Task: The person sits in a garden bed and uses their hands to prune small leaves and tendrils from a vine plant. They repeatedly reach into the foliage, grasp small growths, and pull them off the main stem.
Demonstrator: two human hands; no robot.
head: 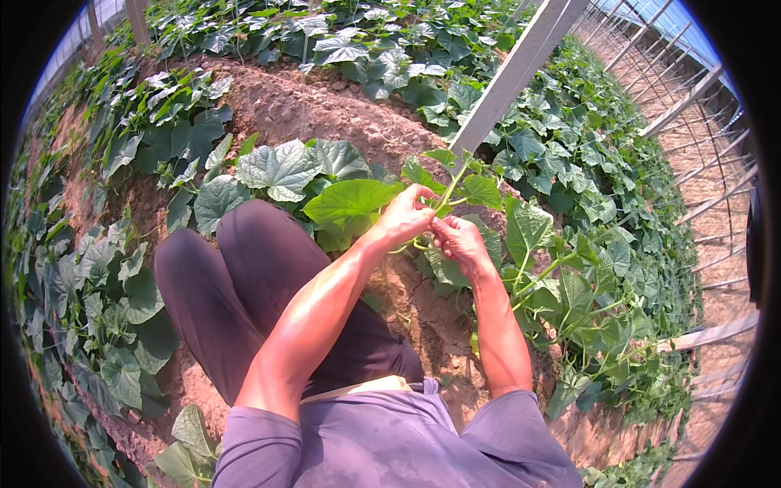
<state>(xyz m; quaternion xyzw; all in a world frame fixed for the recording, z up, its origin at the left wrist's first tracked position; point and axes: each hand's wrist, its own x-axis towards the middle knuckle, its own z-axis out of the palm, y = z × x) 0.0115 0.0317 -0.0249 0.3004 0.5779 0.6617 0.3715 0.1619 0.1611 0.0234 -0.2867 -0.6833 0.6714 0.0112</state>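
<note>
My left hand (410,213) is closed around the stem of a green vine (451,188), which looks like a cucumber plant, with its fingertips near the stem. Just below and to the right, my right hand (454,239) pinches at the same spot, its fingers curled; what lies between its fingertips is too small to tell. A broad bright green leaf (351,200) spreads beside my left wrist. The vine's tip with small leaves rises above both hands, in front of the foot of a pale post. Thin curling stems show under my hands.
The pale post (512,79) slants up from the soil just beyond my hands. Leafy vine rows stand on both sides, with a bare soil ridge (329,113) ahead. My bent knees (256,238) are at the left. Poles of a frame (689,100) line the right edge.
</note>
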